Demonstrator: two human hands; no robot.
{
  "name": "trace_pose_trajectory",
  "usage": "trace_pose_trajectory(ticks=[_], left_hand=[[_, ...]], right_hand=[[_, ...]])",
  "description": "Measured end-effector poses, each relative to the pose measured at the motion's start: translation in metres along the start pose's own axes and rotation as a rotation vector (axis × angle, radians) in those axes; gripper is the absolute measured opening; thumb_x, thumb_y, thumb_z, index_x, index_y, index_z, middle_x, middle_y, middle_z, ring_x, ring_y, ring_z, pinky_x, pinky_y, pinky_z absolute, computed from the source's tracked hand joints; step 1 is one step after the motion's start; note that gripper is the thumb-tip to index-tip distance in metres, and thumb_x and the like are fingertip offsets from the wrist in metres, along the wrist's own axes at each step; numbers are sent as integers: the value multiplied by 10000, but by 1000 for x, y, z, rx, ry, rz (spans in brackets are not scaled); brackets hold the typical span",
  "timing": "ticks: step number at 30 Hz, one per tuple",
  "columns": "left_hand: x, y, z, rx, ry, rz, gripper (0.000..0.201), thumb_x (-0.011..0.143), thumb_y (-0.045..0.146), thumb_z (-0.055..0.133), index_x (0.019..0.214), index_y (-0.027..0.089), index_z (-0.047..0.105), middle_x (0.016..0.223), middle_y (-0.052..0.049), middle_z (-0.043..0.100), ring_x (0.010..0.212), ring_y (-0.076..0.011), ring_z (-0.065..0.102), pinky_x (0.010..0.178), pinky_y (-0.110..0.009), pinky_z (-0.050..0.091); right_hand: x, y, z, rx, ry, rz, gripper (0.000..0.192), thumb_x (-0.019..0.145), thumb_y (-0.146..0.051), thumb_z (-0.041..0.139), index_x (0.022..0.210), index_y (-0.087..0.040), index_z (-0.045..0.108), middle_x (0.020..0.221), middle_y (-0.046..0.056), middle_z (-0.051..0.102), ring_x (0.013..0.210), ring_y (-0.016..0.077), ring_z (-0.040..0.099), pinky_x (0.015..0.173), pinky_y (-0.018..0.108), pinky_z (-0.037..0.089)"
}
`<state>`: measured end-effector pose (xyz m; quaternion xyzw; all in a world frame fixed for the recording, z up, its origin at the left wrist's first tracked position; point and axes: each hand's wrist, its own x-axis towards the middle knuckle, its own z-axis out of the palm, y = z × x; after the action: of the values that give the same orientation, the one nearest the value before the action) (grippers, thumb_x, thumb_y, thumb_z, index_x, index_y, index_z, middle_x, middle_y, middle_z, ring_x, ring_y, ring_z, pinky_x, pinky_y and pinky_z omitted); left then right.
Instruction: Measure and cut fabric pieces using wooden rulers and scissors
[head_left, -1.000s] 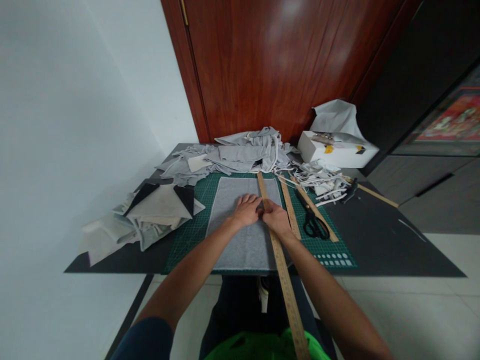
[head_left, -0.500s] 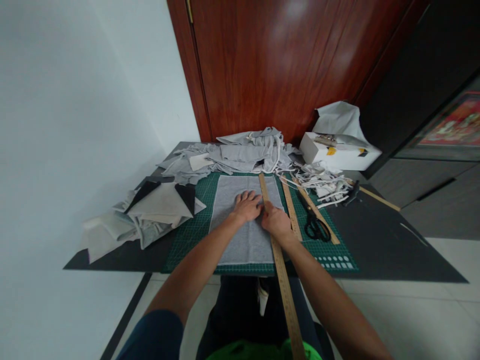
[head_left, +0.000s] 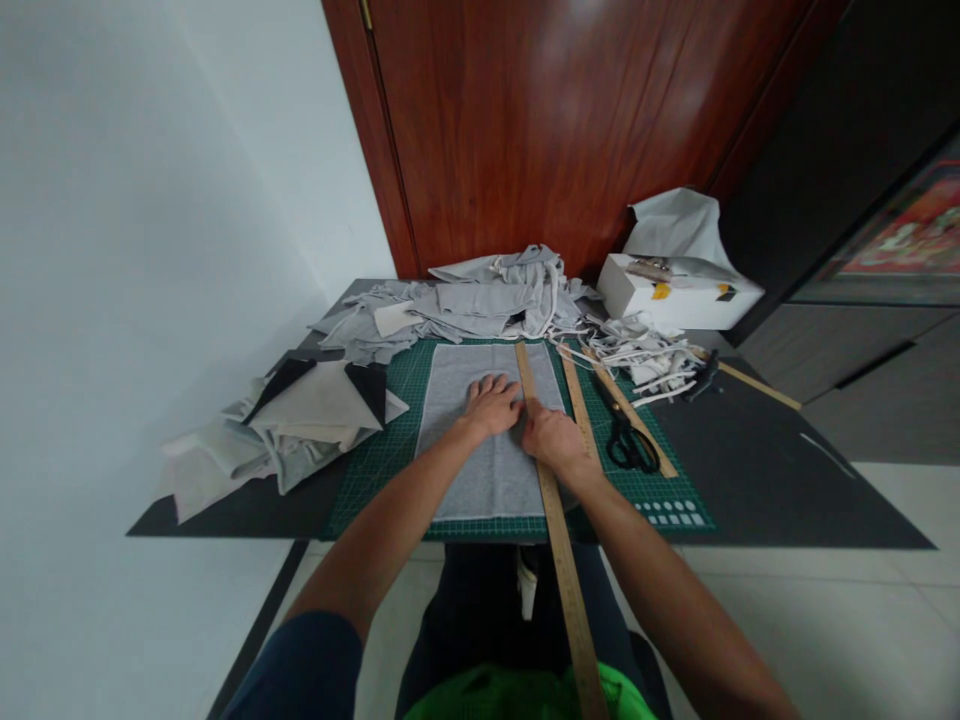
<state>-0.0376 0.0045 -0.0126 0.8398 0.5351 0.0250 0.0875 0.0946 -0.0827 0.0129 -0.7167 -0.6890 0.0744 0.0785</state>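
Observation:
A rectangle of grey fabric (head_left: 480, 480) lies flat on the green cutting mat (head_left: 375, 490). Across its right part runs a long wooden ruler (head_left: 564, 570), which reaches past the table's front edge toward my body. My left hand (head_left: 491, 405) rests on the fabric with its fingers spread, the thumb beside the ruler. My right hand (head_left: 553, 437) is closed over the ruler at mid-fabric. To the right of that hand lie a second wooden ruler (head_left: 576, 390), black-handled scissors (head_left: 631, 445) and a third wooden ruler (head_left: 660, 455).
Heaped grey fabric (head_left: 480, 300) lines the back of the dark table (head_left: 787, 480). Pale folded cloth pieces (head_left: 300, 425) sit at the left. Thin fabric strips (head_left: 649, 355) are piled at the back right, before a white box (head_left: 675, 295). A wooden door (head_left: 540, 130) stands behind.
Both hands keep their places on the fabric and ruler. The view has shifted slightly, so the table appears a little higher.

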Motion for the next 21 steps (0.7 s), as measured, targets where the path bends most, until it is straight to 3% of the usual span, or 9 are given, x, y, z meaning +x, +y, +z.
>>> trace_pose_trajectory(ticks=[7,13,21], left_hand=[[1,4,3,28,15,-4,643,1027,571,302,1593,285,411,1729,-68,275,1587,-360,207,1265,-602,169],[-3,9,5,72,43,14,761,996,678,302,1615,242,383,1724,-101,278,1583,-388,198,1251,-605,175],[-4,10,8,94,71,18,810,986,729,249,1628,247,356,1729,-97,265,1583,-379,194,1250,-593,168]], right_hand=[[10,25,4,-140,38,-200,431,1039,-226,347,1195,-99,728,1050,217,760,1030,304,707,1043,455,375],[15,44,13,-75,82,-177,381,1006,-333,474,1192,-170,763,1099,174,733,1097,306,608,1027,426,337],[-3,43,27,54,231,-111,458,1052,-347,392,1358,-203,700,1136,165,696,1076,309,559,900,392,365]])
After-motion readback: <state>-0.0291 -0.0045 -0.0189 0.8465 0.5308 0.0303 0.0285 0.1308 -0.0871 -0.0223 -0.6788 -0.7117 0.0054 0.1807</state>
